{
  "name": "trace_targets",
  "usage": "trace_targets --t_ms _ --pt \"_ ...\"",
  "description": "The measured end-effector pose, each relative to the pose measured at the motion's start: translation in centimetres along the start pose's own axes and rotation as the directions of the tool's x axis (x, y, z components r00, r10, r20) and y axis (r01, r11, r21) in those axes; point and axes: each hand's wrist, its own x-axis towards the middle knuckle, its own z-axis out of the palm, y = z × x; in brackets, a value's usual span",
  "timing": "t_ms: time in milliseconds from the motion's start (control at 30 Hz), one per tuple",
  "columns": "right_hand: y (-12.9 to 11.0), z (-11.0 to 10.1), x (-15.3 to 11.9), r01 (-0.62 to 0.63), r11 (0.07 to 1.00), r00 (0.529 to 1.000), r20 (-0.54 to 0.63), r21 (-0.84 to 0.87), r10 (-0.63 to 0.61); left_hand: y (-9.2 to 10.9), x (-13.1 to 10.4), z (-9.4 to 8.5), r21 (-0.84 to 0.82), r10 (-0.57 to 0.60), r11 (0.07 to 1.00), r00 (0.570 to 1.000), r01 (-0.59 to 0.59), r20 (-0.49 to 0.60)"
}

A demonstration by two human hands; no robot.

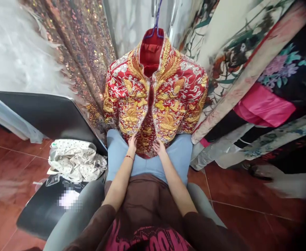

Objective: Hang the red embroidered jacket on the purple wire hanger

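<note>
A red jacket (166,101) with gold and silver embroidery hangs upright from a purple hanger (157,24) in front of me. Its front edges stand apart, showing the embroidered inner side of the back panel. My left hand (132,143) pinches the lower hem on the left front panel. On the other front panel, my right hand (158,146) has its fingers closed on the bottom corner. The jacket's lower part rests against a light blue cloth (153,167) spread across my lap.
At left stands a black chair (35,212) with a bunched white dotted cloth (74,160) on its seat. A sequined fabric (82,42) and white feathery material (19,45) hang behind it. Floral garments (231,59) hang at right, with a pink fabric piece (265,104) among them. Red tiles (234,188) cover the floor.
</note>
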Motion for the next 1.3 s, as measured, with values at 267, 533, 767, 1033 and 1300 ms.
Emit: trace_targets --t_ms 267,533,767,1033,1300 --pt "-1.1 -0.2 -0.3 -0.068 0.984 0.995 0.087 0.166 0.054 0.6 -2.6 -0.4 -0.040 -0.168 0.983 0.961 0.181 0.219" --pt "-0.3 -0.9 -2.5 -0.179 0.979 0.933 0.334 0.097 0.138 0.3 -5.1 -1.1 -0.056 -0.236 0.959 0.889 0.279 0.392" --pt "-1.3 -0.4 -2.5 -0.134 0.977 0.937 0.341 0.163 0.072 1.3 -4.8 -0.9 -0.060 -0.228 0.957 0.865 0.283 0.447" --pt "-0.8 0.1 -2.7 -0.078 0.979 0.954 0.300 0.186 0.019 1.2 -5.6 -0.4 -0.054 -0.221 0.960 0.860 0.275 0.460" --pt "1.8 3.0 -3.9 -0.023 0.968 0.950 0.308 0.251 -0.057 0.7 -6.4 0.3 -0.068 -0.212 0.961 0.873 0.267 0.438"
